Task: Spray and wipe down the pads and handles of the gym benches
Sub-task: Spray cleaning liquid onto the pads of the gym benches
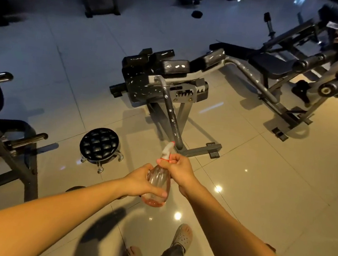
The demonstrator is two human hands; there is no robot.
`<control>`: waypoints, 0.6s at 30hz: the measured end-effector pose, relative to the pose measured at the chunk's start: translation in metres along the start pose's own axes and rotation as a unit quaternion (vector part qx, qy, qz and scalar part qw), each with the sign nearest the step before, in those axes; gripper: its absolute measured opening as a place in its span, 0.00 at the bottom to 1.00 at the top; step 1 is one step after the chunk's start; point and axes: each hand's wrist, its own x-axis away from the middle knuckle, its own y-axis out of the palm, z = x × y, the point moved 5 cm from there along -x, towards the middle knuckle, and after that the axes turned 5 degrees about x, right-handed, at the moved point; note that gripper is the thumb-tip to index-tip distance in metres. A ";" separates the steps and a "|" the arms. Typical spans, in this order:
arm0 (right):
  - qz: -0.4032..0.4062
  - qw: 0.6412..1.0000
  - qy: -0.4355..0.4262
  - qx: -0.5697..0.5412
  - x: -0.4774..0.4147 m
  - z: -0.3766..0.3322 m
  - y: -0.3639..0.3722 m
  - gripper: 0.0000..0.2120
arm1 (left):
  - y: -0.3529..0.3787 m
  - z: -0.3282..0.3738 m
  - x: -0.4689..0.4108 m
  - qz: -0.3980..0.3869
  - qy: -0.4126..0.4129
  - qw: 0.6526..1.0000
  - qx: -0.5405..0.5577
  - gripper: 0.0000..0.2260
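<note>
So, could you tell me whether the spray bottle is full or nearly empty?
Nearly empty, it seems: the spray bottle looks clear through most of its body, deeper orange only at the base.

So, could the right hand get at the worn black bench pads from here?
Probably not yet: the right hand grips the neck of the clear spray bottle, and the worn black bench pads lie beyond it across bare floor. Nothing blocks the way; stepping closer should do.
</note>
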 end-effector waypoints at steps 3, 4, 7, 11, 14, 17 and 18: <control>-0.008 1.000 -0.007 0.027 -0.008 -0.018 -0.011 0.19 | -0.003 0.019 -0.002 0.011 0.006 1.000 0.005 0.43; -0.020 0.999 -0.011 0.029 -0.011 -0.026 -0.013 0.18 | -0.004 0.025 -0.004 0.017 0.008 1.000 0.010 0.42; -0.059 0.997 -0.033 0.047 -0.020 -0.050 -0.019 0.11 | -0.010 0.043 -0.010 0.036 0.012 0.999 0.020 0.39; -0.086 0.993 -0.037 0.071 -0.047 -0.071 -0.030 0.11 | -0.018 0.062 -0.024 0.061 0.025 0.997 0.046 0.39; -0.111 0.991 -0.038 0.067 -0.070 -0.088 -0.042 0.11 | -0.023 0.076 -0.034 0.044 0.031 0.996 0.066 0.40; -0.153 0.983 -0.056 0.079 -0.094 -0.106 -0.054 0.14 | -0.032 0.093 -0.049 0.064 0.014 0.995 0.081 0.40; -0.160 0.981 -0.064 0.088 -0.104 -0.113 -0.057 0.15 | -0.035 0.102 -0.056 0.076 0.010 0.994 0.083 0.38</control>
